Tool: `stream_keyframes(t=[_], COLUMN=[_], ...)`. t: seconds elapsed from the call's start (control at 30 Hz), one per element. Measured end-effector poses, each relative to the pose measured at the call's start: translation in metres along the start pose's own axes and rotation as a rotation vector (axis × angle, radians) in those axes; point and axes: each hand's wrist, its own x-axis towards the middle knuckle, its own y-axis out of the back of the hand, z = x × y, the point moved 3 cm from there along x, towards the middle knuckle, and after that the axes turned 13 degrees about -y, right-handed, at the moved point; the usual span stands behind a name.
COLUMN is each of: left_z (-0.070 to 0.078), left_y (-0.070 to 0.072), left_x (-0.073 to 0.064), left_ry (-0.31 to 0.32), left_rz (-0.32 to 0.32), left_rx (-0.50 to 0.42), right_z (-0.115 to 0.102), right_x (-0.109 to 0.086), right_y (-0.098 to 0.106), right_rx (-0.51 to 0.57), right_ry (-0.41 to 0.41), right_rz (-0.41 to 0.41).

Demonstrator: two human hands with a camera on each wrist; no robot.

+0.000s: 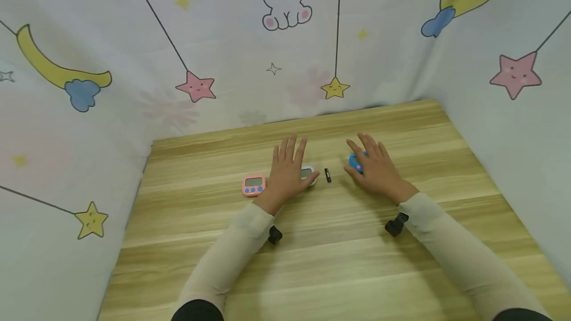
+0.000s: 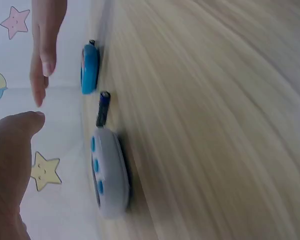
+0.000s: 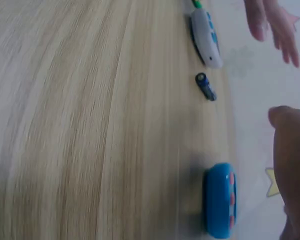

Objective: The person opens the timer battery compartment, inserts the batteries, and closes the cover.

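Our two arms [image 1: 464, 249] reach from the near side toward the far side, with our left hand [image 1: 286, 172] and right hand [image 1: 375, 168] raised apart, palms down. We extend our fingers [image 1: 290, 148] loosely, both thumbs [image 1: 311, 178] pointing inward toward each other.

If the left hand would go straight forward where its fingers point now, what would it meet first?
Most likely the white patterned backdrop: in the head view, only wooden tabletop shows between it and the left hand. The hand's exact height is hard to judge.
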Motion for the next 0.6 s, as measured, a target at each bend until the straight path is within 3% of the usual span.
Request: stream_keyframes(t=[0.2,0.43,0.6], left_z=[0.023,0.045,0.060], left_y=[0.002,-0.014,-0.028], left_x=[0.024,0.048,0.063], left_ry=[-0.087,-0.051,-0.034], left_rz=[0.060,-0.011,-0.062], left_rx=[-0.110,-0.214,-0.260], right_z=[0.014,0.028,0.039], right_x=[-0.002,0.000,0.001], right_y=[-0.001,-0.002,-0.005], right_rx=[0.039,0.039,0.062], right_ry=[0.101,0.137,0.112], right_rz=[-0.029,-0.076,-0.105])
